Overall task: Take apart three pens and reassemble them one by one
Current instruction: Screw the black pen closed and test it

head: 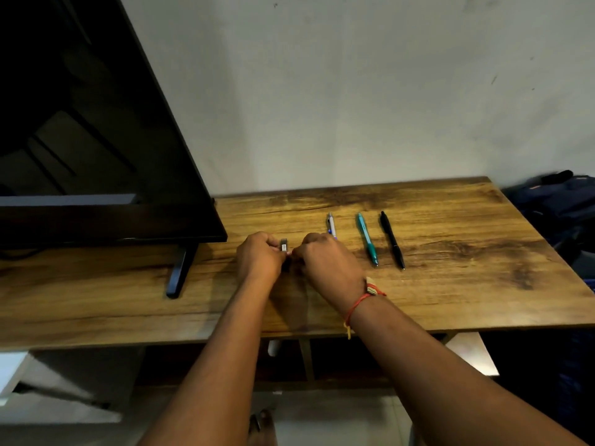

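Left hand (259, 256) and right hand (326, 263): held together over the middle of the table, fingers of both curled. A small grey piece (283, 245) is pinched at the left fingertips, most of it covered. Whatever is gripped by the right hand is hidden behind its knuckles and cannot be told. Dark screen (96, 140): stood at the left, cut off by the picture's edge, one foot (180, 273) seen resting on the table. Wooden table (450, 284): near edge partly covered by both forearms. Dark bag (560, 204): past the table's right end, blurred and cut off. Black pen (392, 240), teal pen (367, 239), white pen (331, 224): laid side by side, apart, just right of the hands. The white pen's near end is hidden by the right hand. Red thread (360, 302): tied round the right wrist.
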